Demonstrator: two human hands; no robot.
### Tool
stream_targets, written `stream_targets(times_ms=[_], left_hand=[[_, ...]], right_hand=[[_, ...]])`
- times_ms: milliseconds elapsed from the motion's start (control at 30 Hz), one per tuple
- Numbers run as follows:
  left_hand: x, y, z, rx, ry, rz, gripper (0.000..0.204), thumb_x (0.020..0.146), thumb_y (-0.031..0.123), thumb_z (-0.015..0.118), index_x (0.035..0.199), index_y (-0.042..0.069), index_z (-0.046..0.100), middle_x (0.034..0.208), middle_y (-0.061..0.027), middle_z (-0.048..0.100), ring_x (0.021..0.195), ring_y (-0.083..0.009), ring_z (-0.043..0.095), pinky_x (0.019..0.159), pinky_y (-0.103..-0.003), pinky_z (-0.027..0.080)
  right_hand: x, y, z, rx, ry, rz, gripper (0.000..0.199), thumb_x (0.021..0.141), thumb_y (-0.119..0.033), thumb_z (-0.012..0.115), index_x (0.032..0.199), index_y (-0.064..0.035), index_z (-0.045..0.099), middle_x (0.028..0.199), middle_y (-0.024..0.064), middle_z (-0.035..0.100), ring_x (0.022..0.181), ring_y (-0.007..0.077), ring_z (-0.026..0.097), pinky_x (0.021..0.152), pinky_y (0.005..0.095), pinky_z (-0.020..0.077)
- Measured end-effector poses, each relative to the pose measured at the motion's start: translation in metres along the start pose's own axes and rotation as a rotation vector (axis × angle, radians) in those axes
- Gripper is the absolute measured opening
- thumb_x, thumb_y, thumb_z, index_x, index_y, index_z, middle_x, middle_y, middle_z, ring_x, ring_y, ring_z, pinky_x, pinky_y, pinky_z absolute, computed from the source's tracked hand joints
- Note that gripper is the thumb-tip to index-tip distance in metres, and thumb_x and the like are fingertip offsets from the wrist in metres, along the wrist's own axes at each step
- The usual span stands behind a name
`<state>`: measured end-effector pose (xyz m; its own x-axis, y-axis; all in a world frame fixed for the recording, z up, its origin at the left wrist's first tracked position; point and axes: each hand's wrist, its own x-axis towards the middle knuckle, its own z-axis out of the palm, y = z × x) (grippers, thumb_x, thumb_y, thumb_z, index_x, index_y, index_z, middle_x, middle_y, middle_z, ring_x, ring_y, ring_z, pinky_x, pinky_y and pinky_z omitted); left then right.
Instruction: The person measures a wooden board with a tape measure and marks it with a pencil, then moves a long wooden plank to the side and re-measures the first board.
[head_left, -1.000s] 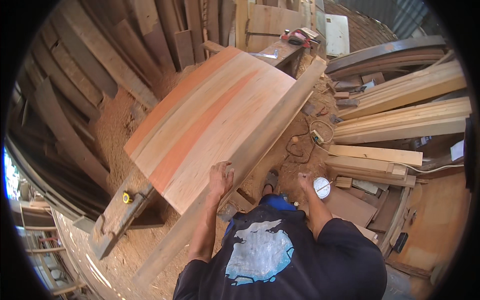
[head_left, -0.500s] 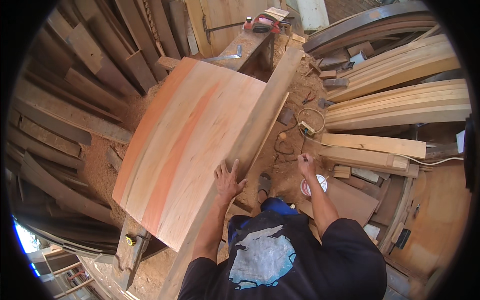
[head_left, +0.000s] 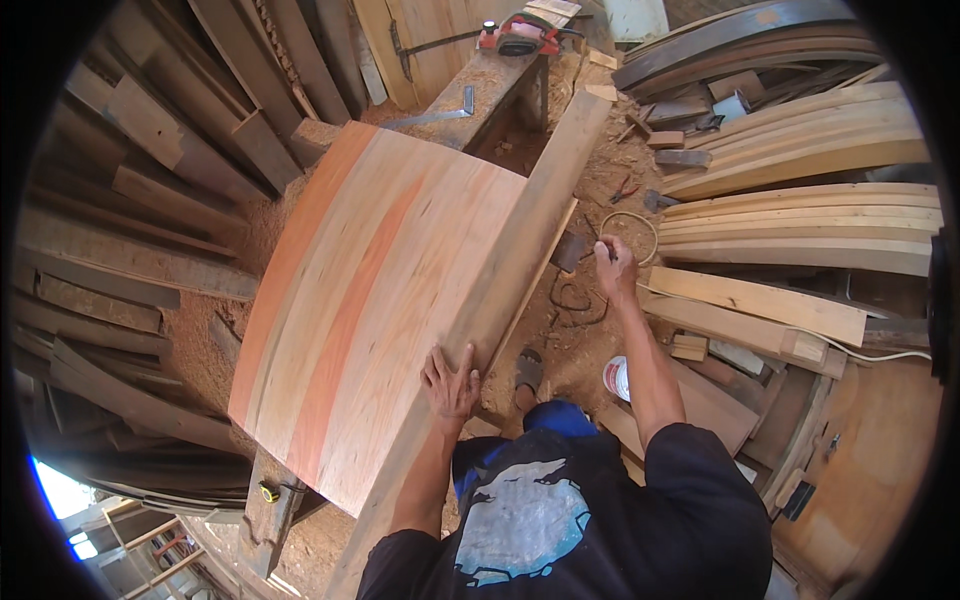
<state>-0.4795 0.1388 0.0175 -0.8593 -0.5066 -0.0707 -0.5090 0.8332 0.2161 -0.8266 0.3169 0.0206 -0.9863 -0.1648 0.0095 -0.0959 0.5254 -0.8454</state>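
My left hand point(head_left: 452, 385) lies flat with fingers spread on a long wooden beam point(head_left: 490, 290), which runs diagonally past my left side. Against the beam's left side rests a wide, curved wooden panel point(head_left: 370, 290) of pale and reddish strips. My right hand point(head_left: 616, 265) is held out over the sawdust-strewn floor, right of the beam. Its fingers are closed around a small dark thing, too small to name. Below my right forearm stands a white and red can point(head_left: 616, 376), partly hidden by the arm.
A red power planer point(head_left: 520, 36) and a metal square point(head_left: 465, 103) lie on the far bench support. Near left is a yellow tape measure point(head_left: 268, 491). Curved timbers point(head_left: 800, 225) are stacked at right, boards point(head_left: 110, 270) at left. Pliers point(head_left: 625, 190) and a cord point(head_left: 655, 235) lie on the floor.
My right hand has moved forward, away from above the can, still closed. My left hand remains on the beam. The whole view has shifted slightly.
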Motion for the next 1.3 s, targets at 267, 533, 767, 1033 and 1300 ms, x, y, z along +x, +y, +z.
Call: stream_targets(times_ms=[267,533,767,1033,1300], left_hand=[[0.004,0.004,-0.001,0.014,-0.049,-0.039,0.052,0.091,0.034,0.055,0.143,0.028,0.052,0.151,-0.0333,0.030,0.136,-0.0478,0.031,0.109,-0.059,0.026],[0.003,0.000,0.005,0.030,-0.085,-0.047,0.057,0.087,0.035,0.059,0.143,0.033,0.051,0.153,-0.0310,0.028,0.139,-0.0469,0.028,0.111,-0.058,0.025],[0.003,0.000,0.006,0.036,-0.077,-0.016,0.053,0.091,0.035,0.054,0.143,0.027,0.053,0.150,-0.0344,0.029,0.135,-0.0486,0.030,0.109,-0.059,0.025],[0.005,0.000,0.008,0.032,-0.087,-0.016,0.054,0.091,0.034,0.055,0.144,0.027,0.052,0.151,-0.0348,0.028,0.139,-0.0477,0.026,0.109,-0.059,0.023],[0.007,0.002,0.000,0.006,-0.107,-0.010,0.053,0.092,0.033,0.054,0.145,0.024,0.050,0.150,-0.0355,0.027,0.139,-0.0478,0.026,0.109,-0.059,0.023]], right_hand=[[0.059,-0.008,0.038,-0.048,-0.044,-0.078,0.034,0.092,-0.023,0.058,0.115,0.0008,0.066,0.106,0.0219,0.070,0.098,0.0346,0.069,0.088,0.0407,0.0526],[0.080,-0.003,0.061,-0.152,-0.020,-0.246,0.030,0.094,-0.022,0.053,0.108,0.0008,0.067,0.103,0.0250,0.069,0.098,0.0413,0.066,0.087,0.0460,0.0522],[0.033,-0.041,0.045,-0.286,-0.341,-0.215,0.028,0.092,-0.020,0.053,0.105,0.0010,0.067,0.102,0.0267,0.067,0.099,0.0439,0.064,0.088,0.0490,0.0507],[-0.025,-0.048,0.037,-0.264,-0.502,-0.262,0.025,0.091,-0.020,0.053,0.098,0.0004,0.067,0.088,0.0274,0.067,0.087,0.0450,0.065,0.080,0.0519,0.0515],[0.062,-0.020,0.048,-0.151,-0.108,-0.181,0.031,0.092,-0.021,0.053,0.107,0.0020,0.067,0.101,0.0260,0.069,0.097,0.0441,0.065,0.088,0.0483,0.0511]])
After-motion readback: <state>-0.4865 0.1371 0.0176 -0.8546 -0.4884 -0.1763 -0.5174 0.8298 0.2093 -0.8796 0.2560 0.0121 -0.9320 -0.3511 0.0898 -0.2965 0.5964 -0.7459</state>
